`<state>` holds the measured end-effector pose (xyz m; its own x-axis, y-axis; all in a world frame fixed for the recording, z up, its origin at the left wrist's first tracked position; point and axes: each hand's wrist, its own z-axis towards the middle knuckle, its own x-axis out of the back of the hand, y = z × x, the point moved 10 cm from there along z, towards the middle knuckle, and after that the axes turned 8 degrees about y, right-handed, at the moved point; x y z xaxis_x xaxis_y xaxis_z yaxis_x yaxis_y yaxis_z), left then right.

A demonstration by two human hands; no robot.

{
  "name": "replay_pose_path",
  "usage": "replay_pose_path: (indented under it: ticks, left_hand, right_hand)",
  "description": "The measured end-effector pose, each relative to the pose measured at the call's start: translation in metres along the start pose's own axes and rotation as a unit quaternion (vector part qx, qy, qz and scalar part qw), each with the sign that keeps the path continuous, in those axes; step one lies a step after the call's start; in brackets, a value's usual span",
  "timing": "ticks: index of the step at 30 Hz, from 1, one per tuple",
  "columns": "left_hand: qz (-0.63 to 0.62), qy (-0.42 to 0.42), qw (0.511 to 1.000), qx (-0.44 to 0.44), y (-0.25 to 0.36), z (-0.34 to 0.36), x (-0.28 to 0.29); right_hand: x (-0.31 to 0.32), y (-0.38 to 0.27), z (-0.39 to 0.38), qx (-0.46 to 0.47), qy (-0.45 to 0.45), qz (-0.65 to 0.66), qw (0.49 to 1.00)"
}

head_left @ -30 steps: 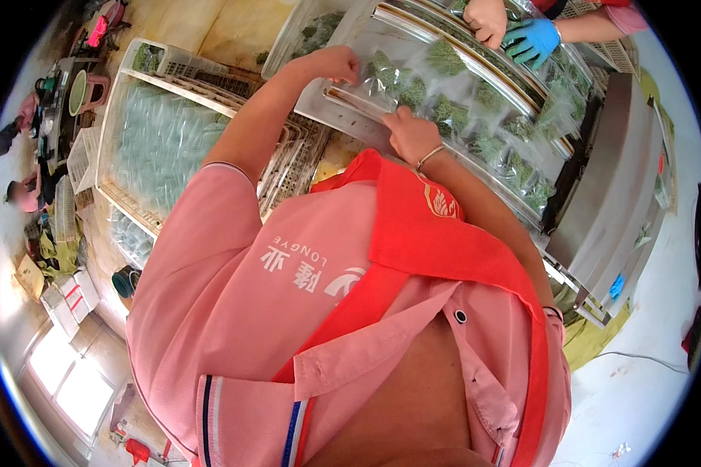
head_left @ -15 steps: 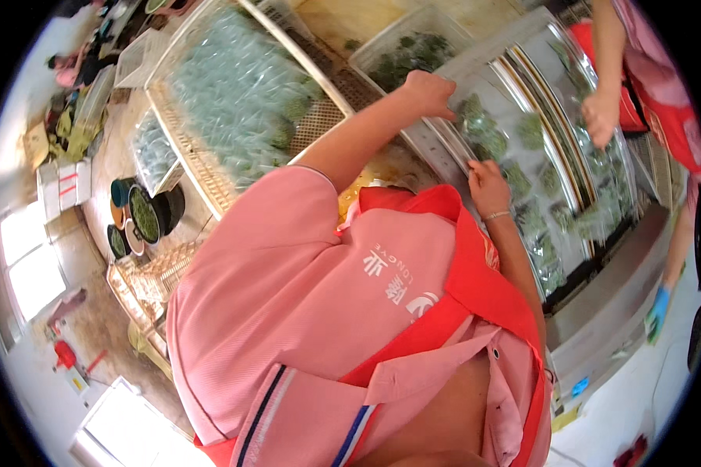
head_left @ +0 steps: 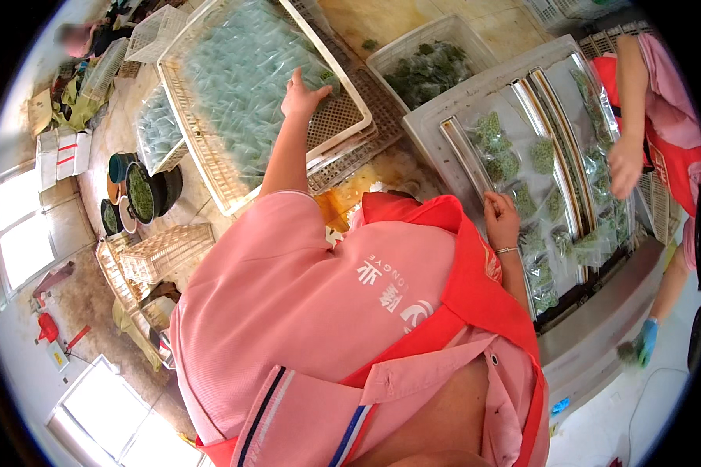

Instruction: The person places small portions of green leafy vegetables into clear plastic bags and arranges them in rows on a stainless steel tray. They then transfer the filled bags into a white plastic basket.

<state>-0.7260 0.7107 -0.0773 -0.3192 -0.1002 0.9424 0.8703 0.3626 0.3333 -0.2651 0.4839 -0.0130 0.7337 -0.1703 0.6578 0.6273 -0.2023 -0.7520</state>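
Note:
My left hand (head_left: 302, 100) reaches over a cream plastic crate (head_left: 185, 128) full of clear plastic packets (head_left: 241, 86). Its fingers are spread and it holds nothing; a few green packets lie by the fingertips. My right hand (head_left: 502, 220) is closed at the near edge of a pale work surface (head_left: 432, 128), its fingers on a long metal strip (head_left: 463, 152). Beyond that strip, clear bags of small green pieces (head_left: 500, 162) lie in rows, with a pair of metal strips (head_left: 553, 132) running between them.
A clear bin of dark green pieces (head_left: 436, 74) stands behind the work surface. Across it, a co-worker's bare hand (head_left: 625, 165) hangs near the bags; a blue-gloved hand (head_left: 646, 342) is lower right. Buckets (head_left: 139, 193) and a wicker-like basket (head_left: 167, 253) sit at left.
My left hand has swung left from the far corner of the work surface to over the crate, and its fingers have spread. My right hand stays at the metal strip.

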Motion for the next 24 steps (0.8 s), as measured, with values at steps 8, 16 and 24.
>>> replay_pose_path:
  ticks: [8,16,24]
  left_hand:
    - [-0.006,-0.024,0.995,0.094,-0.033,0.035,-0.046]
    - [0.012,0.055,0.998,-0.015,0.000,0.010,0.037]
    - [0.060,0.115,0.971,-0.199,0.144,-0.035,0.130]
  right_hand:
    - [0.009,0.013,-0.005,-0.033,-0.003,0.005,0.999]
    - [0.029,0.004,-0.017,-0.024,0.042,-0.023,0.999]
    - [0.045,0.008,-0.029,-0.047,0.069,0.032,0.996]
